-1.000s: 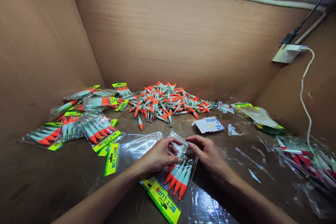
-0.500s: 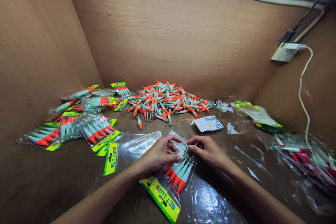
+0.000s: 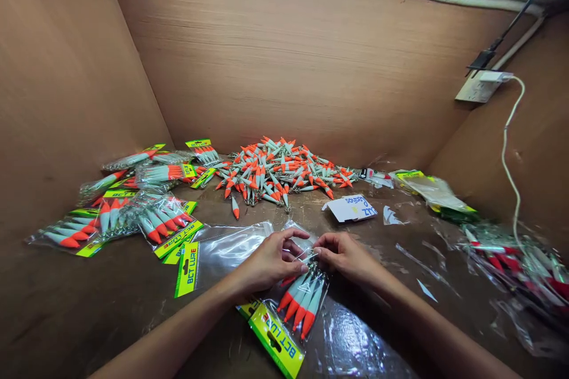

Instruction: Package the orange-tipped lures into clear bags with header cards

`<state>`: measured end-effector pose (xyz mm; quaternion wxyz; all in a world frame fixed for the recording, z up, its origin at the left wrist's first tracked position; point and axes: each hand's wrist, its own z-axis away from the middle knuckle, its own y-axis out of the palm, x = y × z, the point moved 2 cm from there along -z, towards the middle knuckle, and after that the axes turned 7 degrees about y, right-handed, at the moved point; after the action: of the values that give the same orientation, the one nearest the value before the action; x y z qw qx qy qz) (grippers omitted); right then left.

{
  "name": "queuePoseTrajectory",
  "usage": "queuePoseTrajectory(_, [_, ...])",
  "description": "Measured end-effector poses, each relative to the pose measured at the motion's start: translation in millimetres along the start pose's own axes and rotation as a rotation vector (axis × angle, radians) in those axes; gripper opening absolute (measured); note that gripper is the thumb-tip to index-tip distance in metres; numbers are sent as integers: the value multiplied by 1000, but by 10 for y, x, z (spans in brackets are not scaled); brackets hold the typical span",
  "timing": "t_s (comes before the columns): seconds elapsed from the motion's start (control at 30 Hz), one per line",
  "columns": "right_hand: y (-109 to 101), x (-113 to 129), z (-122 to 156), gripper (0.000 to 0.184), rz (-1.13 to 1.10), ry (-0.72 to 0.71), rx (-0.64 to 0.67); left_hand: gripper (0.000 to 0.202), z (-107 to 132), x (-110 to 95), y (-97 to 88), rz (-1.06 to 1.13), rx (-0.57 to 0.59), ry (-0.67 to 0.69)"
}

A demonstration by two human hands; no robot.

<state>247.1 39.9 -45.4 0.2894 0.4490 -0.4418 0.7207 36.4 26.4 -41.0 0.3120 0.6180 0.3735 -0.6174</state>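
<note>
Between my hands, a clear plastic bag with a yellow-green BCT LURE header slants toward me. Inside it lie several fishing lures, pale with orange tips, their tips pointing to the header. My left hand curls around the bag's open end, thumb and fingers closed on the plastic. On the other side, my right hand pinches at the bag's mouth beside the lures' metal hook ends; its fingertips partly hide what they grip. An unfilled header bag lies flat under my left wrist.
A heap of loose lures sits against the back panel. Filled packs are piled at left. A white card, a stack of flat bags and red-and-white lures in plastic lie to the right, below a hanging white cable.
The lures have slid slightly farther down the bag toward its header. My right hand has shifted a little left and stays at the bag's mouth; my left hand is nearly still.
</note>
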Motion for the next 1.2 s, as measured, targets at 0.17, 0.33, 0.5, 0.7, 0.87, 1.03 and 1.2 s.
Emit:
queuePoseTrajectory(0.17, [-30,-9,2,32,22,-9,34,62,9,-10,4,-24,-31,-26])
queuePoseTrajectory(0.33, [-46,142,78,41,16,-90,85,58,7,-38,1,-20,-62,-29])
queuePoseTrajectory(0.5, [29,249,141,30,3,-134,151,57,16,-47,22,142,-29,-70])
queuePoseTrajectory(0.7, [105,179,119,29,-7,-127,32,70,51,-122,37,319,-38,-123])
queuePoseTrajectory(0.87, [128,252,148,24,174,-257,19,72,57,-121,52,388,-25,-101])
queuePoseTrajectory(1.03, [54,290,160,26,269,-278,-38,92,69,-77,33,470,-151,-138])
queuePoseTrajectory(1.2, [-127,375,228,25,277,-282,-148,87,95,-134,59,421,-100,-235])
